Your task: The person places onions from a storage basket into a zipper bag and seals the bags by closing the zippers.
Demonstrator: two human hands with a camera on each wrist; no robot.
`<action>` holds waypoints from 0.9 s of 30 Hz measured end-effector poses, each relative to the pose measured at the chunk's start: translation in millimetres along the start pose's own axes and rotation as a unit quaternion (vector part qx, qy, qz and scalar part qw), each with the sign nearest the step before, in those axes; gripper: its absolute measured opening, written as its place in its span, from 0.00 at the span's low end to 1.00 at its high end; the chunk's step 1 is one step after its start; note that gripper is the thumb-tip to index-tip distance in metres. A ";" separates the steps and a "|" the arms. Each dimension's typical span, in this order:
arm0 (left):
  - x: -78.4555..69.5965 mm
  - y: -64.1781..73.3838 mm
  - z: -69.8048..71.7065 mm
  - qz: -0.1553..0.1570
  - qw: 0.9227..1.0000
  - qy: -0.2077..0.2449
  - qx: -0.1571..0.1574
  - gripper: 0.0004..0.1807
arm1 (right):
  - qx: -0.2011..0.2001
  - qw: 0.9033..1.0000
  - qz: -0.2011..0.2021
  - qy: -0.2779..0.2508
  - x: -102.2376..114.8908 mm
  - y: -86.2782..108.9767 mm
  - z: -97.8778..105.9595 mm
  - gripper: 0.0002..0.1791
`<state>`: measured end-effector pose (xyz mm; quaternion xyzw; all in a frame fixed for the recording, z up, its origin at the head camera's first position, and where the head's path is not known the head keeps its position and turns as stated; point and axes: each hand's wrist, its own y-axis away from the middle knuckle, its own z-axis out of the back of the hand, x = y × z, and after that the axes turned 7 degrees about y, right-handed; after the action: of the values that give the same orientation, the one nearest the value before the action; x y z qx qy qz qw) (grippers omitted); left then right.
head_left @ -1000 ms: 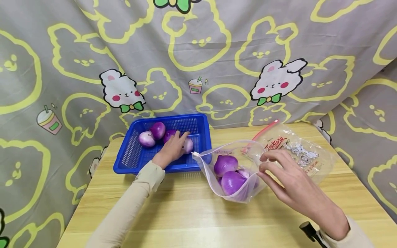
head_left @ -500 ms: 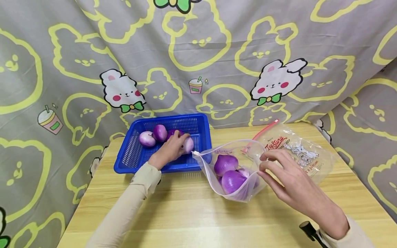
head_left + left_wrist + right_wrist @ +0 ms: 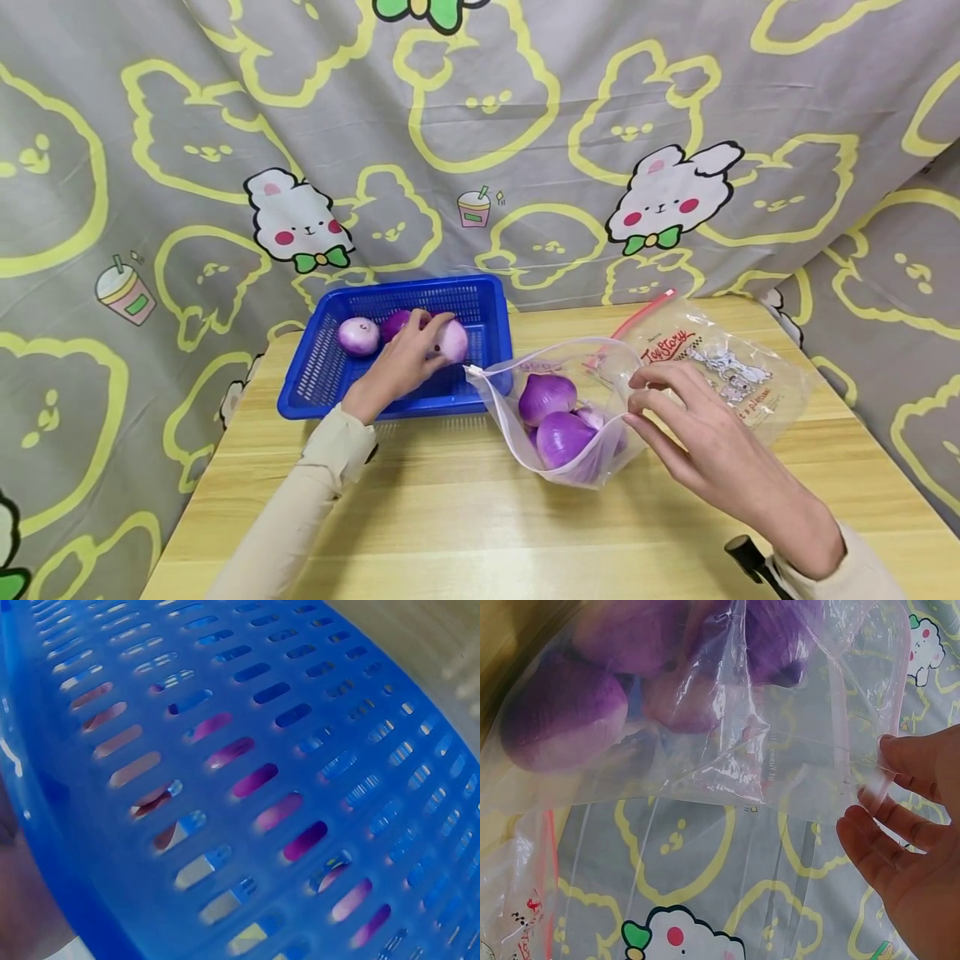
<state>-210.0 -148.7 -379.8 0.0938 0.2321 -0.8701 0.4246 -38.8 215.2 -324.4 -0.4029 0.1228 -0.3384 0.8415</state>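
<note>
My left hand (image 3: 397,362) grips a pale purple onion (image 3: 452,340) inside the blue plastic basket (image 3: 300,371). Another onion (image 3: 357,336) lies at the basket's left, and a darker one is partly hidden behind my hand. Thumb and finger of my right hand (image 3: 705,442) pinch the edge of a clear zip bag (image 3: 802,780), whose mouth gapes upward beside the basket. Several purple onions (image 3: 566,439) sit in the bag. The left wrist view is mostly filled by the slotted basket wall (image 3: 247,697), with purple showing through the slots.
A second clear bag (image 3: 738,367) with a red zip strip and printed cartoon lies flat behind my right hand. Everything stands on a wooden table (image 3: 465,533). A patterned grey cloth (image 3: 525,125) hangs behind it. A black rod (image 3: 746,554) sticks out by my right wrist.
My left hand has closed round the pale onion and tilted it up slightly, shifting a little left. The darker onions have shifted in the basket. My right hand and the bag stay put.
</note>
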 end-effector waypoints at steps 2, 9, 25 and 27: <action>0.4 1.4 2.1 -0.004 1.000 0.001 -0.009 0.33 | 0.001 1.000 -0.001 0.000 0.1 0.1 0.0 0.20; -1.0 8.5 13.4 -0.002 0.999 0.018 -0.042 0.35 | 0.002 1.000 -0.004 0.000 0.2 1.1 -0.2 0.20; -32.0 18.8 40.4 -0.003 0.992 0.046 -0.118 0.39 | 0.000 1.000 -0.003 -0.001 1.3 0.6 -0.3 0.20; -38.1 19.9 43.7 -0.011 0.991 0.051 -0.126 0.40 | 0.000 1.000 -0.002 0.000 1.5 0.4 -0.1 0.20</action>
<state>-169.2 -153.9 -334.2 0.0815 0.3625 -0.8325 0.4110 -37.6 214.3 -324.7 -0.4031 0.1214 -0.3401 0.8409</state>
